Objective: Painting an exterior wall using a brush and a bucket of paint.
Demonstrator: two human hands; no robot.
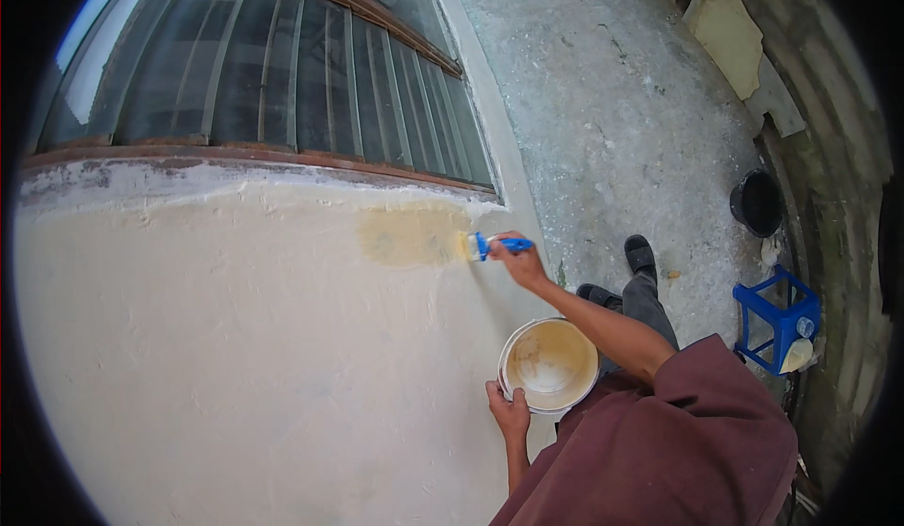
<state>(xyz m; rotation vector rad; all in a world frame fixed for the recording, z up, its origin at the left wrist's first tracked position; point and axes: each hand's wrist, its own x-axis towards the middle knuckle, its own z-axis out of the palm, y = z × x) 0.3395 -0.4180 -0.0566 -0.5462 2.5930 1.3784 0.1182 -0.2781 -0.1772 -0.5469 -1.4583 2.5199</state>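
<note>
My right hand point(518, 260) is closed around the blue handle of a paintbrush point(481, 246). The pale bristles press against a cream-coloured wall point(235, 356), at the right end of a darker, wet-looking yellowish patch point(405, 234). Lower down, my left hand point(511, 417) grips the rim of a round white bucket point(579, 352), thumb over the edge. Thin cream paint or residue coats the inside of the bucket, with a whiter area at the bottom. My right forearm passes just above and to the right of the bucket.
Above the patch is a louvred glass window point(264, 74) with a rusty frame. A stained concrete floor point(612, 112) stretches ahead. To the right stand a black bucket point(756, 203) and a blue plastic stool point(774, 314). Broken boards point(725, 41) lean at the far right.
</note>
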